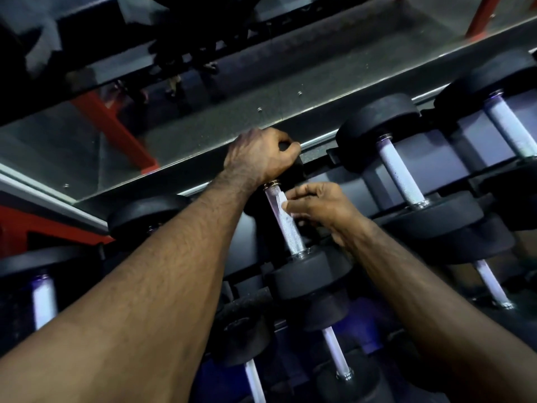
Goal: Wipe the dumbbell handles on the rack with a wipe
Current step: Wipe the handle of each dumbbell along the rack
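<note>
A black dumbbell lies on the top tier of the rack, its knurled silver handle (286, 225) running from upper left to lower right. My left hand (261, 154) grips the far head of this dumbbell, which it mostly hides. My right hand (316, 206) pinches a small white wipe (282, 202) against the upper part of the handle. The near head (305, 273) of the dumbbell sits below the handle.
More black dumbbells with silver handles (399, 173) fill the top tier to the right and left (43, 301), and lower tiers hold others (337, 354). A mirror (203, 117) with a metal edge runs behind the rack, showing red frame posts.
</note>
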### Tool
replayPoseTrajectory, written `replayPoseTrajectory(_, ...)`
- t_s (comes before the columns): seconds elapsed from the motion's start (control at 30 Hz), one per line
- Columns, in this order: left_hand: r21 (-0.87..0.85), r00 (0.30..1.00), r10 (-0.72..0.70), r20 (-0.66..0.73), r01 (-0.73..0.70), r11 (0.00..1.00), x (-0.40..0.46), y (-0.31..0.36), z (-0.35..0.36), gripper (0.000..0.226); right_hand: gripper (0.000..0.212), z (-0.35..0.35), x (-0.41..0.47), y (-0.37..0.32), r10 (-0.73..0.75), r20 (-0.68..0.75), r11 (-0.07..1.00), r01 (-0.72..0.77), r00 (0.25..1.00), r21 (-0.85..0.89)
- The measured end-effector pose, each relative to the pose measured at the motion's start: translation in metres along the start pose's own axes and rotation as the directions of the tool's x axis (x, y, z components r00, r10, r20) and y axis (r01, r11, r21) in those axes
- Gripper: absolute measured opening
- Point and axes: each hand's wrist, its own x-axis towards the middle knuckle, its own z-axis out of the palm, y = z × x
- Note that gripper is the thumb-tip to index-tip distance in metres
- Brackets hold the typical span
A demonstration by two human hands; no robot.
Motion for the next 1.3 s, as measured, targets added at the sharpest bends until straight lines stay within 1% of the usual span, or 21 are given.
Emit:
replayPoseTrajectory(0.07, -0.005, 1.000, 0.005, 0.000, -0.005, 1.000, 0.000, 0.000, 0.001, 0.038, 0.013, 0.004, 0.003, -0.003, -0.054, -0.030, 0.996, 0.052, 0.998, -0.066)
replayPoseTrajectory(0.1, -0.003, 1.000, 0.007, 0.003, -0.007, 1.000, 0.001, 0.000, 0.001, 0.038, 0.011, 0.001, 0.000, -0.001, -0.045, -0.021, 0.993, 0.043, 0.999, -0.114)
replayPoseTrajectory(0.2, 0.017, 1.000, 0.011, 0.002, -0.012, 1.000, 0.001, 0.000, 0.001, 0.037, 0.007, -0.017, -0.017, 0.010, 0.070, 0.051, 0.983, -0.060, 0.996, -0.174)
replayPoseTrajectory(0.27, 0.029, 1.000, 0.015, 0.002, -0.016, 0.999, 0.002, -0.001, 0.000, 0.037, 0.011, -0.018, -0.015, 0.011, 0.097, 0.077, 0.989, -0.087, 0.992, -0.120)
replayPoseTrajectory(0.4, 0.037, 1.000, 0.016, 0.013, -0.016, 0.999, 0.003, -0.002, 0.000, 0.038, 0.015, 0.005, 0.014, 0.003, 0.039, -0.006, 0.996, -0.039, 0.999, 0.076)
replayPoseTrajectory(0.47, 0.033, 1.000, 0.015, 0.021, -0.016, 0.999, 0.004, -0.002, 0.002, 0.041, 0.011, 0.005, 0.013, 0.007, 0.074, -0.013, 0.995, -0.073, 0.997, 0.066)
replayPoseTrajectory(0.53, 0.035, 1.000, 0.019, 0.018, -0.019, 0.999, 0.004, -0.002, 0.002, 0.044, 0.010, -0.007, 0.004, 0.015, 0.148, 0.059, 0.989, -0.148, 0.987, 0.003)
replayPoseTrajectory(0.6, 0.044, 0.999, 0.025, 0.021, -0.025, 0.999, 0.004, -0.004, 0.002, 0.044, 0.014, -0.015, 0.001, 0.017, 0.197, 0.132, 0.980, -0.191, 0.971, -0.054)
replayPoseTrajectory(0.63, 0.048, 0.999, 0.031, 0.034, -0.033, 0.998, 0.005, -0.004, 0.002, 0.046, 0.018, -0.014, 0.005, 0.015, 0.201, 0.133, 0.979, -0.196, 0.970, -0.053)
replayPoseTrajectory(0.7, 0.057, 0.996, 0.053, 0.074, -0.057, 0.997, 0.007, -0.005, 0.000, 0.050, 0.023, -0.003, 0.021, 0.008, 0.172, 0.091, 0.984, -0.175, 0.981, 0.022)
replayPoseTrajectory(0.77, 0.052, 0.992, 0.079, 0.095, -0.085, 0.995, 0.008, -0.007, -0.002, 0.053, 0.021, 0.011, 0.032, 0.002, 0.133, 0.060, 0.988, -0.137, 0.989, 0.075)
replayPoseTrajectory(0.8, 0.052, 0.991, 0.091, 0.093, -0.096, 0.994, 0.009, -0.007, -0.003, 0.052, 0.019, 0.014, 0.032, 0.002, 0.124, 0.072, 0.990, -0.128, 0.990, 0.061)
replayPoseTrajectory(0.87, 0.062, 0.992, 0.101, 0.080, -0.106, 0.992, 0.009, -0.008, -0.002, 0.046, 0.024, 0.008, 0.026, 0.006, 0.164, 0.144, 0.986, -0.164, 0.976, -0.012)
replayPoseTrajectory(0.93, 0.071, 0.993, 0.106, 0.051, -0.109, 0.991, 0.007, -0.008, 0.000, 0.042, 0.026, -0.006, 0.019, 0.011, 0.243, 0.226, 0.970, -0.231, 0.943, -0.080)
replayPoseTrajectory(1.0, 0.071, 0.992, 0.123, 0.021, -0.124, 0.990, 0.007, -0.009, 0.003, 0.041, 0.032, -0.010, 0.021, 0.011, 0.271, 0.262, 0.961, -0.274, 0.926, -0.029)
replayPoseTrajectory(1.1, 0.079, 0.992, 0.129, -0.004, -0.129, 0.989, 0.007, -0.009, 0.003, 0.040, 0.028, 0.002, 0.035, 0.002, 0.206, 0.165, 0.965, -0.228, 0.965, 0.127)
replayPoseTrajectory(1.13, 0.085, 0.992, 0.129, -0.006, -0.129, 0.988, 0.007, -0.009, 0.003, 0.040, 0.025, 0.003, 0.037, 0.002, 0.197, 0.143, 0.972, -0.213, 0.970, 0.103)
replayPoseTrajectory(1.17, 0.089, 0.992, 0.128, -0.008, -0.127, 0.988, 0.007, -0.008, 0.002, 0.039, 0.023, 0.003, 0.034, 0.003, 0.204, 0.155, 0.977, -0.211, 0.967, 0.033)
replayPoseTrajectory(1.23, 0.076, 0.992, 0.122, -0.018, -0.120, 0.990, 0.006, -0.006, 0.001, 0.038, 0.024, -0.007, 0.023, 0.011, 0.278, 0.232, 0.956, -0.246, 0.932, -0.157)
replayPoseTrajectory(1.27, 0.062, 0.993, 0.115, -0.022, -0.113, 0.992, 0.005, -0.006, 0.001, 0.037, 0.024, -0.012, 0.018, 0.014, 0.319, 0.272, 0.941, -0.268, 0.908, -0.208)
replayPoseTrajectory(1.3, 0.047, 0.994, 0.108, -0.029, -0.106, 0.993, 0.005, -0.006, 0.001, 0.036, 0.022, -0.015, 0.017, 0.014, 0.341, 0.282, 0.935, -0.291, 0.897, -0.203)
